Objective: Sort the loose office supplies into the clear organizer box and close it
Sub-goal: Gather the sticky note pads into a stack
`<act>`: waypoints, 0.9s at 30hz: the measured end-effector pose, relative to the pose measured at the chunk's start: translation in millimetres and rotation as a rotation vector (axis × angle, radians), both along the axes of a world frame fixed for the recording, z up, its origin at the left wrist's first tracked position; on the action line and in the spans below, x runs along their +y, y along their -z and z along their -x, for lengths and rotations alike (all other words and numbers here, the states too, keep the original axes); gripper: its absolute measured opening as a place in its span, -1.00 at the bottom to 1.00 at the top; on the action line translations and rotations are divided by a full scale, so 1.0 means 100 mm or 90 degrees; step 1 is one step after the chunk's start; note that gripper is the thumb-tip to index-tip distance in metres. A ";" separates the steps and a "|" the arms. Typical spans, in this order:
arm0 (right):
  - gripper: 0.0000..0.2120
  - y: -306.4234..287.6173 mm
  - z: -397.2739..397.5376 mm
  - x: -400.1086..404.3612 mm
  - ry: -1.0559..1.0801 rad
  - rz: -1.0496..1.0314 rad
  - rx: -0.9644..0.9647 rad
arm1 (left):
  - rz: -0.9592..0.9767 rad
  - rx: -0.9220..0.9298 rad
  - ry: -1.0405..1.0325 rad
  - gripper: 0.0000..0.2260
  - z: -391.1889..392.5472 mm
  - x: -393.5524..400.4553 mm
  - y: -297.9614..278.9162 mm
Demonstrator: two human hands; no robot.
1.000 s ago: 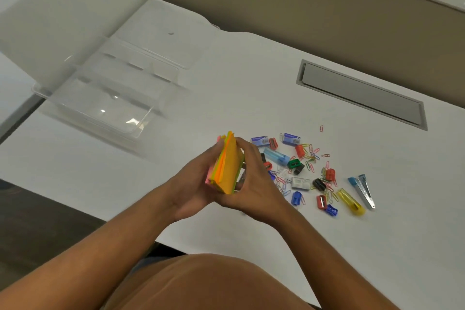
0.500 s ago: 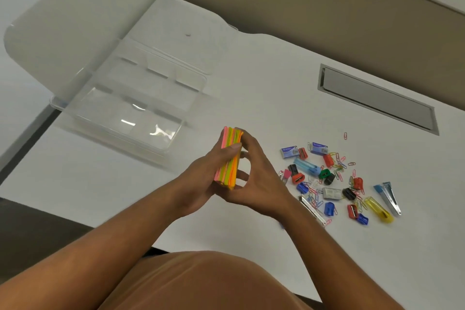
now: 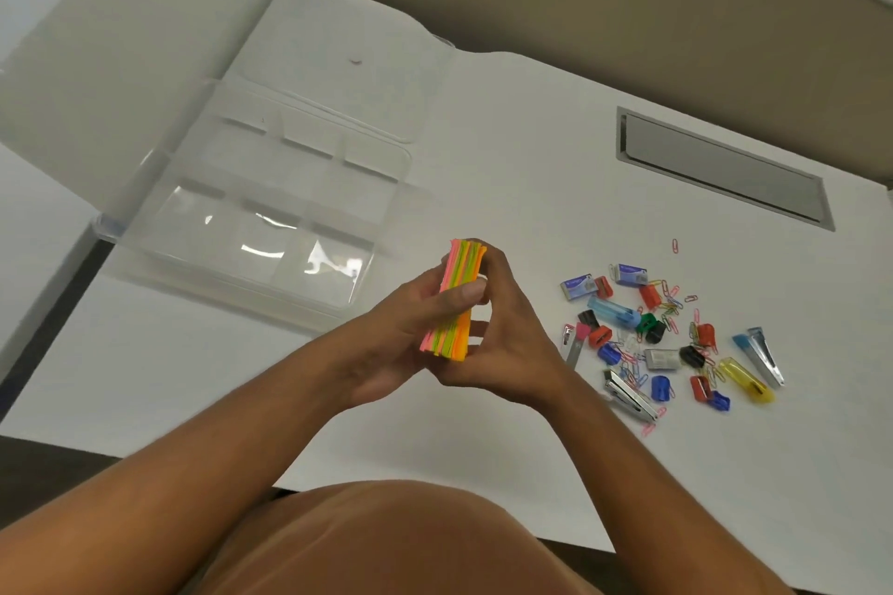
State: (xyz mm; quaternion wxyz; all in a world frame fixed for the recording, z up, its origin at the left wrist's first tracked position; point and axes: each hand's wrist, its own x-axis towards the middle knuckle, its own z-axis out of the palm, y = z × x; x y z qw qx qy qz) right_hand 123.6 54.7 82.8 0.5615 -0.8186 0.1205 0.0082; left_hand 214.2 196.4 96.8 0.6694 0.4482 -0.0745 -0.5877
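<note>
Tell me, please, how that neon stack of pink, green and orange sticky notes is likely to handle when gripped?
The neon sticky-note stack, pinched edge-on between the left hand and right hand, probably feels light. Its layers look slightly uneven, so sheets may fan or slide. It seems fairly stiff as a block, not fragile.

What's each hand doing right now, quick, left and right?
Left hand: closed on the stack of sticky notes, thumb across its edge.
Right hand: closed on the same stack from the other side.
</note>
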 end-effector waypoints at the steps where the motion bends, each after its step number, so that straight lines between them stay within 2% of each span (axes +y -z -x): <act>1: 0.02 0.00 -0.02 0.01 0.007 -0.005 0.000 | -0.008 0.030 0.002 -0.37 -0.04 0.03 0.00; 5: -0.03 -0.02 -0.10 0.05 0.025 0.008 -0.034 | -0.020 0.088 0.037 -0.41 -0.23 0.18 0.04; 7: -0.04 -0.01 -0.15 0.09 0.011 0.004 -0.030 | -0.051 0.039 0.059 -0.45 -0.30 0.24 0.05; 11: 0.02 0.01 -0.32 0.14 -0.046 0.055 -0.016 | -0.108 -0.070 0.085 -0.41 -0.35 0.24 0.07; 14: 0.09 0.01 -0.44 0.16 -0.053 0.057 -0.053 | -0.119 -0.078 0.049 -0.38 -0.42 0.24 0.08; 19: -0.03 -0.01 -0.65 0.17 -0.040 0.063 -0.079 | -0.101 -0.066 0.026 -0.38 -0.56 0.25 0.09; 21: 0.04 -0.04 -0.76 0.18 -0.065 0.055 -0.054 | -0.126 -0.085 -0.002 -0.33 -0.62 0.25 0.08; 24: 0.23 -0.17 -0.92 0.20 -0.106 0.040 0.037 | -0.205 -0.182 -0.053 -0.24 -0.77 0.28 0.05; 25: 0.21 -0.23 -0.97 0.20 -0.114 0.033 0.061 | -0.231 -0.227 -0.073 -0.22 -0.84 0.31 0.04; 27: 0.04 -0.34 -1.09 0.21 -0.112 -0.056 0.085 | -0.294 -0.329 -0.112 -0.24 -1.01 0.38 0.02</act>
